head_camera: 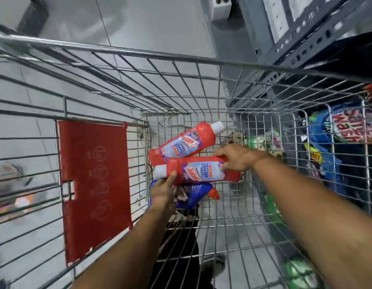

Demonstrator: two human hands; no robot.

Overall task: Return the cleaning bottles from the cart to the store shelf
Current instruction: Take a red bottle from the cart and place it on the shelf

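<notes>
Right hand (236, 158) grips the base end of the near red bottle (198, 170); left hand (163, 191) pinches its white-capped neck, with a blue bottle (194, 196) underneath. That bottle lies crosswise, cap to the left, low in the cart (181, 55). A 2nd red bottle (185, 142) lies touching it just beyond, and the shelf (306, 38) stands off to the right.

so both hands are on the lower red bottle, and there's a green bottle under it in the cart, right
Not quite: the head view shows the bottle underneath is blue, not green. Both the left hand and right hand are on the lower red bottle.
</notes>
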